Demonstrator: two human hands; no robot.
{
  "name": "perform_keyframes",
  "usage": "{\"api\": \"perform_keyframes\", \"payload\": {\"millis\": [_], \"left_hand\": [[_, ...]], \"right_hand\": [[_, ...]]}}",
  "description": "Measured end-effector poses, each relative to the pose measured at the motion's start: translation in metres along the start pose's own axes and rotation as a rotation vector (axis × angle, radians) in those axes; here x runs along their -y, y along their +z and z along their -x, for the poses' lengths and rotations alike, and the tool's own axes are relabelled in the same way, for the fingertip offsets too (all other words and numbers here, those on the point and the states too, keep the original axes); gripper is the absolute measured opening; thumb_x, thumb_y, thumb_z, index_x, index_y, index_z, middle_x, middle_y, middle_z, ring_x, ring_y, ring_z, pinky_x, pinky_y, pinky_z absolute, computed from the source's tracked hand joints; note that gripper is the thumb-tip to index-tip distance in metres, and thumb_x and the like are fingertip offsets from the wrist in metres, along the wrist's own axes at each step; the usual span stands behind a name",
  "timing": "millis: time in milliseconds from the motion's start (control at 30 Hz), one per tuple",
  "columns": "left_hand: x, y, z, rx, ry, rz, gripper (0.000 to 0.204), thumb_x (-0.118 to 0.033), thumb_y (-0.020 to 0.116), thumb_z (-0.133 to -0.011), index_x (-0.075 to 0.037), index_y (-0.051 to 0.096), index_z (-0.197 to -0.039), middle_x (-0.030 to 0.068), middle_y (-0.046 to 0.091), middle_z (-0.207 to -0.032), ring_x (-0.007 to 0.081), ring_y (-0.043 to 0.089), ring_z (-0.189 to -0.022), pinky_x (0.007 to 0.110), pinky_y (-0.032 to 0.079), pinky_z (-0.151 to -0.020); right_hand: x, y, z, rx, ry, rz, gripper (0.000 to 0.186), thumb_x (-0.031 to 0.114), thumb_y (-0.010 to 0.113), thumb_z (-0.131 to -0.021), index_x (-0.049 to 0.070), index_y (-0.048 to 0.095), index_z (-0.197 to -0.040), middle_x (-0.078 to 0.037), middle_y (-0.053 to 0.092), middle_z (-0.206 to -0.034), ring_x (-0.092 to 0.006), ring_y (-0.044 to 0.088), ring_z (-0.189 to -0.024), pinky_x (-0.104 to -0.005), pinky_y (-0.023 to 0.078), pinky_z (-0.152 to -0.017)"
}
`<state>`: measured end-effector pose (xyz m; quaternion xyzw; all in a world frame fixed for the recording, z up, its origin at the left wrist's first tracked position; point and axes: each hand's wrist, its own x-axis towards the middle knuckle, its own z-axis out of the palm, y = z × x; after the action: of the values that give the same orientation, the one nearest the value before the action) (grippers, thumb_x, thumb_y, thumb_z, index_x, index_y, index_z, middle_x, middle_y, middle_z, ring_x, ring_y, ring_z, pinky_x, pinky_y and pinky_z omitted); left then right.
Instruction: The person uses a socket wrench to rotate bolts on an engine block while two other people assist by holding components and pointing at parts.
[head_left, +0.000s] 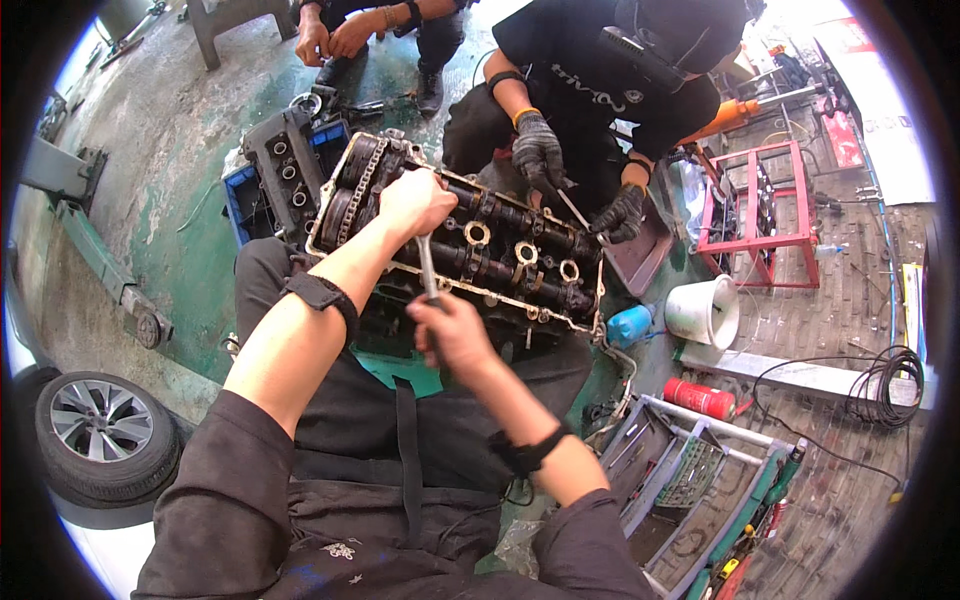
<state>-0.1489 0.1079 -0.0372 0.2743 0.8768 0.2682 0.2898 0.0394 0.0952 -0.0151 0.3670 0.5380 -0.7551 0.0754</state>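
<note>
An oily engine cylinder head (500,228) with camshafts and a timing chain (362,185) lies in front of my knees. My left hand (418,204) is closed over its chain end, curled around the upper end of a ratchet wrench (428,268). That end of the tool is hidden under the fingers. Nearer to me, my right hand (450,338) grips the wrench's handle and is slightly blurred. Across the engine, a co-worker's gloved hands (540,150) hold a thin metal tool (574,207) over the far right end.
A valve cover (287,168) lies on a blue crate (242,208) at left. Another person's hands (345,38) show behind. To the right are a white bucket (703,310), a red frame (765,215), a red cylinder (699,398) and a tool tray (690,480). A wheel (102,420) lies lower left.
</note>
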Motion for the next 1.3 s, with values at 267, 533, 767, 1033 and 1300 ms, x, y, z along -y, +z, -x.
{"api": "perform_keyframes", "payload": {"millis": [267,533,767,1033,1300], "left_hand": [[0.001,0.001,0.001,0.011,-0.046,-0.001,0.033,-0.026,0.054,-0.072,-0.001,0.068,-0.089,0.0215,0.065,-0.093,0.0342,0.063,-0.09,0.039,0.05,-0.081],[-0.005,-0.003,-0.001,0.0,0.182,-0.196,0.025,-0.018,0.056,-0.067,0.001,0.068,-0.078,0.0228,0.065,-0.08,0.0343,0.066,-0.079,0.04,0.052,-0.072],[-0.005,0.002,-0.003,-0.009,0.184,-0.23,0.024,-0.022,0.055,-0.068,-0.008,0.068,-0.084,0.0167,0.066,-0.084,0.0317,0.064,-0.083,0.038,0.05,-0.076],[0.006,0.004,-0.011,-0.021,0.015,-0.152,0.029,-0.025,0.055,-0.073,-0.006,0.069,-0.091,0.0187,0.066,-0.089,0.0331,0.064,-0.085,0.039,0.05,-0.079],[0.005,0.0,-0.002,-0.104,0.096,-0.083,0.028,-0.02,0.055,-0.07,0.0,0.068,-0.083,0.0215,0.066,-0.086,0.0337,0.065,-0.084,0.04,0.052,-0.076]], "right_hand": [[0.024,-0.048,-0.012,0.223,0.148,0.081,0.022,0.023,0.052,-0.086,0.001,0.054,-0.086,-0.009,0.055,-0.055,-0.016,0.05,-0.04,-0.0247,0.038,-0.036],[-0.013,0.044,-0.015,-0.118,-0.123,-0.303,0.014,0.015,0.053,-0.086,0.003,0.051,-0.081,-0.006,0.05,-0.051,-0.0135,0.047,-0.041,-0.0254,0.036,-0.04],[-0.037,0.12,-0.057,-0.441,-0.657,-0.426,0.022,0.017,0.051,-0.091,-0.003,0.052,-0.1,-0.004,0.058,-0.075,-0.0073,0.048,-0.07,-0.0232,0.04,-0.065],[0.009,-0.026,-0.001,0.021,-0.026,-0.001,0.027,0.025,0.054,-0.086,0.001,0.057,-0.096,-0.004,0.052,-0.059,-0.0107,0.047,-0.045,-0.0241,0.038,-0.039],[0.009,-0.006,-0.007,0.068,-0.017,0.013,0.016,0.018,0.055,-0.084,0.002,0.052,-0.083,-0.007,0.051,-0.055,-0.0135,0.046,-0.041,-0.0258,0.037,-0.039]]}}
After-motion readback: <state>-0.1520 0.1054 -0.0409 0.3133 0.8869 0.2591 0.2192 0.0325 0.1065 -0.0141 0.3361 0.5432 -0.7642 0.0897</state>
